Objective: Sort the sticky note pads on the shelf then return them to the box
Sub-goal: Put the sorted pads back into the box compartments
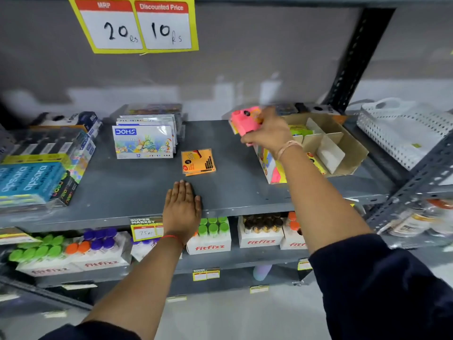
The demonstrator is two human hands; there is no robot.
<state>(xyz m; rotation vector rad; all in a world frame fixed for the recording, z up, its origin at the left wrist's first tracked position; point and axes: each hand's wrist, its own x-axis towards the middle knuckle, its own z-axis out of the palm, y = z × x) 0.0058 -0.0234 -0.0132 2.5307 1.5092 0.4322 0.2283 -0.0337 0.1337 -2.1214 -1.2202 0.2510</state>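
An orange sticky note pad [198,161] lies flat in the middle of the grey shelf [137,190]. My right hand [268,132] grips a stack of pink sticky note pads [245,120], held above the shelf just left of the cardboard box [343,146]. The box has white dividers and holds yellow-green pads at its back; more pads show at its front under my forearm. My left hand [182,207] rests flat, palm down, on the shelf's front edge, below the orange pad and holding nothing.
DOMS colour boxes [144,141] stand left of centre. Apsara packs [31,180] and other stationery fill the far left. A white perforated basket [402,133] sits on the right. Fitfizz bottle cartons [210,238] line the lower shelf. A yellow price sign [137,25] hangs above.
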